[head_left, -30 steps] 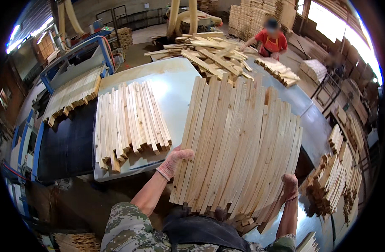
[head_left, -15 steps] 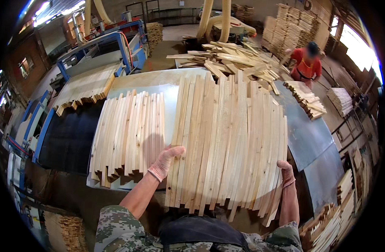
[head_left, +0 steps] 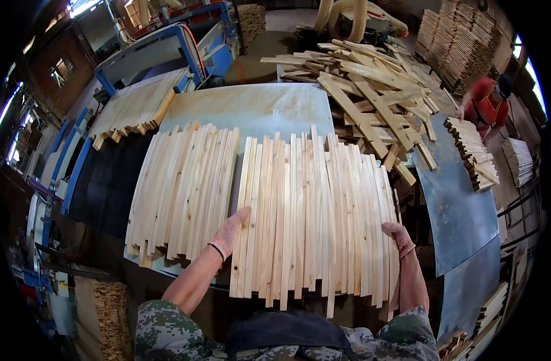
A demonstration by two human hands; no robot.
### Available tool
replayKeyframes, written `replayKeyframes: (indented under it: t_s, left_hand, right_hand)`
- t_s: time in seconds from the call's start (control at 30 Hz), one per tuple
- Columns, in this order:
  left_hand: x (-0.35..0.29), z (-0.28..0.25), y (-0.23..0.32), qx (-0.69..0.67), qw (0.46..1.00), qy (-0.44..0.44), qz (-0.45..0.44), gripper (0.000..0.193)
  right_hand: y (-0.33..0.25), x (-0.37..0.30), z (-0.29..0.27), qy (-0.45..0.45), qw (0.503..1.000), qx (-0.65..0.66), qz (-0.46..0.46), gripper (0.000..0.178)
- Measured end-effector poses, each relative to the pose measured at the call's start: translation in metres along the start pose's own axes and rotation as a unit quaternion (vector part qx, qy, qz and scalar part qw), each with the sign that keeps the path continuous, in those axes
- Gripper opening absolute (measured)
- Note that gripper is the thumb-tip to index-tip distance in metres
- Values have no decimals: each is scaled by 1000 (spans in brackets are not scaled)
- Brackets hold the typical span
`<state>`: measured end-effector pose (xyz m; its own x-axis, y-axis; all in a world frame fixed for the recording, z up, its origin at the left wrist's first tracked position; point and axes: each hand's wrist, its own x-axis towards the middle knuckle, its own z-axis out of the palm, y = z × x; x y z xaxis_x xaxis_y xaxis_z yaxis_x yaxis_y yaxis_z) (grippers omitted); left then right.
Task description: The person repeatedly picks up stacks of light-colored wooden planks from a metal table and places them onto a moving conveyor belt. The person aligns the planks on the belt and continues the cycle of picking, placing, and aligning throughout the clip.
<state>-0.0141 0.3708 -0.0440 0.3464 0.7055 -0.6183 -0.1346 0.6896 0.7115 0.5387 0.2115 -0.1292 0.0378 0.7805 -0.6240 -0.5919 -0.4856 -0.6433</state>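
A wide row of pale wooden strips (head_left: pixel 305 222), laid side by side with uneven ends, lies between my two gloved hands. My left hand (head_left: pixel 230 231) grips the row's left edge, thumb over the top of the outer strip. At the right edge my right hand (head_left: pixel 400 237) is closed against the outer strips, its fingers partly hidden. Just left of this row, a second row of similar strips (head_left: pixel 182 192) rests on a metal-topped table (head_left: pixel 251 102). Only a narrow gap parts the two rows.
Behind the held row lies a heap of loose wooden pieces (head_left: pixel 371 96). A blue-framed machine (head_left: pixel 149 57) with a board panel (head_left: pixel 137 105) and a black belt (head_left: pixel 107 186) stands far left. To the right, a person in red (head_left: pixel 489 105) is beside more strips (head_left: pixel 471 153) on a metal sheet (head_left: pixel 459 210).
The held row has come down and shifted left relative to the table, nearer the other row. Both hands keep hold of its edges. The view has turned, showing more of the wood heap.
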Motion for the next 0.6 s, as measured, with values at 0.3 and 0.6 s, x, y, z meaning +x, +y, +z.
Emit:
replayKeyframes:
  t_s: [0.3,0.6]
  left_hand:
    - [49,13,58,346,930,124,1,106]
    - [-48,22,93,431,880,106,168,82]
  right_hand:
    - [-53,5,59,6,1000,-2,-4,47]
    - [-46,19,64,-31,1000,2,-3,57]
